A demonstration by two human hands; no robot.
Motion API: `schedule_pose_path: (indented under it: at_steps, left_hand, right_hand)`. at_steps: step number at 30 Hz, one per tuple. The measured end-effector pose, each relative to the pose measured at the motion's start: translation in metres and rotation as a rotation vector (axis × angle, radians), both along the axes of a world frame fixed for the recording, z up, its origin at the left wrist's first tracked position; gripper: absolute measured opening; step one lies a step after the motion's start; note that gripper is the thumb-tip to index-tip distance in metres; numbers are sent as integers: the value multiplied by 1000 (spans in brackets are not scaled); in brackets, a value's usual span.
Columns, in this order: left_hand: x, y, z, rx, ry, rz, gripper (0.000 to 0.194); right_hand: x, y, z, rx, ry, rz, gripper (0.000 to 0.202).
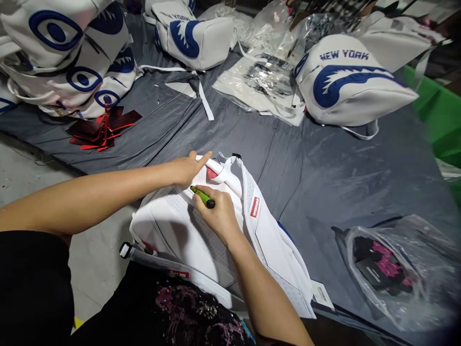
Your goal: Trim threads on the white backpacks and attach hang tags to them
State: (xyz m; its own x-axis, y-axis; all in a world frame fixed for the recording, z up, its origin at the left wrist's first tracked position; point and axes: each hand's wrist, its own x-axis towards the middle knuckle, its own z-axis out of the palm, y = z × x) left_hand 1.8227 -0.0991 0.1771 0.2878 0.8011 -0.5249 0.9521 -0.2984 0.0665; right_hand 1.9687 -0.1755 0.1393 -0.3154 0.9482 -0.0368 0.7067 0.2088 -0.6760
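A white backpack [196,230] lies across my lap and the table edge, its perforated back panel and straps facing up. My left hand [187,168] grips its top edge, by the carry handle, with the index finger stretched out. Just below, my right hand [218,211] is closed round a green marker-like tool [202,197] with a black end. The tool's tip meets the white fabric close to my left fingers. A shoulder strap [261,221] with a red label runs down to the right. A white tag [322,294] pokes out beneath the bag.
White bags with blue eyes [55,31] are stacked at the left, beside red foil tags [104,127]. Farther back stand another white bag [194,38] and a NEW YORK bag [353,81]. A clear plastic bag [399,274] with black and pink items lies right, on grey-covered table [281,144].
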Motion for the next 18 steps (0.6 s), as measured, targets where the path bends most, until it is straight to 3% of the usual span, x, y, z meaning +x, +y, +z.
schedule_pose_path:
  at_steps: [12, 18]
  left_hand:
    - [1, 4, -1, -35, 5, 16, 108]
    - [2, 4, -1, -26, 10, 8, 104]
  right_hand:
    - [15, 1, -2, -22, 135, -97, 24]
    - [23, 7, -6, -41, 261, -41, 17]
